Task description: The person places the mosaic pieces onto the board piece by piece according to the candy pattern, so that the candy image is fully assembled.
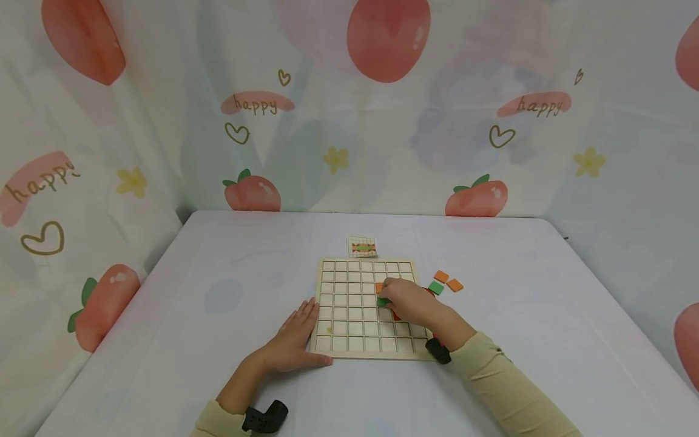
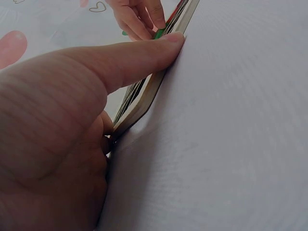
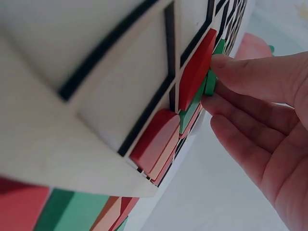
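Observation:
A wooden grid board (image 1: 355,328) lies on the table. My left hand (image 1: 292,340) rests at its near left corner, fingers straight along the left side. In the left wrist view the thumb (image 2: 144,55) lies on the near edge. Over the board's right half, my right hand (image 1: 412,301) pinches a green tile (image 3: 211,83) between thumb and fingertips. Near it, a red tile (image 3: 197,72) and another red piece with a rounded edge (image 3: 155,137) sit in the grid. An orange tile (image 1: 378,287) shows beside the fingertips. The hand hides some cells.
A small pattern card (image 1: 363,246) lies behind the board. To the right are loose orange tiles (image 1: 455,284) and a green tile (image 1: 435,287). More tiles, including a red one (image 3: 19,204), lie beside the board's right edge, partly behind the right wrist. A patterned curtain hangs behind the table.

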Action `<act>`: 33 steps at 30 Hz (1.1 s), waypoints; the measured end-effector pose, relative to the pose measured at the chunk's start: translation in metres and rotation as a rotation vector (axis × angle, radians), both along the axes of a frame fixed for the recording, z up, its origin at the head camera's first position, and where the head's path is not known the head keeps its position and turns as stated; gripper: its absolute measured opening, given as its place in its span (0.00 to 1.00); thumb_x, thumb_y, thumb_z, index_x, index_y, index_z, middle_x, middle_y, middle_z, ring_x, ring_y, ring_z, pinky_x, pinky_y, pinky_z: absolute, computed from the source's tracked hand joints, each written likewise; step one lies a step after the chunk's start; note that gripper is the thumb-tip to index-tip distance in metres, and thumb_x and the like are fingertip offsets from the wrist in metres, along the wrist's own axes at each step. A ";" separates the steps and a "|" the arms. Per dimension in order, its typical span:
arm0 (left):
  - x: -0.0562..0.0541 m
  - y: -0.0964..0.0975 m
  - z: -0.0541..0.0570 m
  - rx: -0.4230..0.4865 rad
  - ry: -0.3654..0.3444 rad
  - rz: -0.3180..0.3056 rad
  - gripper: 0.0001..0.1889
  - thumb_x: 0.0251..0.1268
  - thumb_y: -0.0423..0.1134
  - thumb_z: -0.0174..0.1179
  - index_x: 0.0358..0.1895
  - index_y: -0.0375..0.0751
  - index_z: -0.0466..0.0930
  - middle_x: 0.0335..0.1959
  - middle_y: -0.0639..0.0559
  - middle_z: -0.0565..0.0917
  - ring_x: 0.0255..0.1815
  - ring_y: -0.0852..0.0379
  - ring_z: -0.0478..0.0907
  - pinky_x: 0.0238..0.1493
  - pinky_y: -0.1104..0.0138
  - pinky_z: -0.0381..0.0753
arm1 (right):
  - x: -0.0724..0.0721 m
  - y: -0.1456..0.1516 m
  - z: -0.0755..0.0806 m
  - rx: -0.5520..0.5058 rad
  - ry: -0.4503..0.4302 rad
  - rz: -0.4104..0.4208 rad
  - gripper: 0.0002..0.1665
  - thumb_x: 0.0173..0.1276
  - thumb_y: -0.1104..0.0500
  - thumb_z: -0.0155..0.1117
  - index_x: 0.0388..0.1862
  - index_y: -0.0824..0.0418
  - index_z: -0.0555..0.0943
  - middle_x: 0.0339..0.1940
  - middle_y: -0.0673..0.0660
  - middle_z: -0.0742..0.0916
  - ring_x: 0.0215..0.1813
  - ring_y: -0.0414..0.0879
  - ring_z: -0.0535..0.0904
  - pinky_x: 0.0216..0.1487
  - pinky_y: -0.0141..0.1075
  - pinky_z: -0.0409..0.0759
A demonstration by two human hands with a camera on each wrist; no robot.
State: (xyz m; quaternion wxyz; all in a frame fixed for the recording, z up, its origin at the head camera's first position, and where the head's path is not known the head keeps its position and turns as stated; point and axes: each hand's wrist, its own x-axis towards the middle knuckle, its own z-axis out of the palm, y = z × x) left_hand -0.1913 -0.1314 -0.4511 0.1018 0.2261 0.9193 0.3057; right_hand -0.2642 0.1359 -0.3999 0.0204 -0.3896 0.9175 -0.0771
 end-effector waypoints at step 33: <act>-0.001 0.000 -0.002 0.001 0.003 0.008 0.57 0.50 0.62 0.62 0.71 0.29 0.39 0.73 0.39 0.39 0.72 0.46 0.32 0.67 0.51 0.37 | 0.002 0.003 0.002 -0.024 0.014 -0.006 0.09 0.54 0.70 0.68 0.35 0.65 0.83 0.33 0.54 0.80 0.36 0.46 0.77 0.37 0.35 0.76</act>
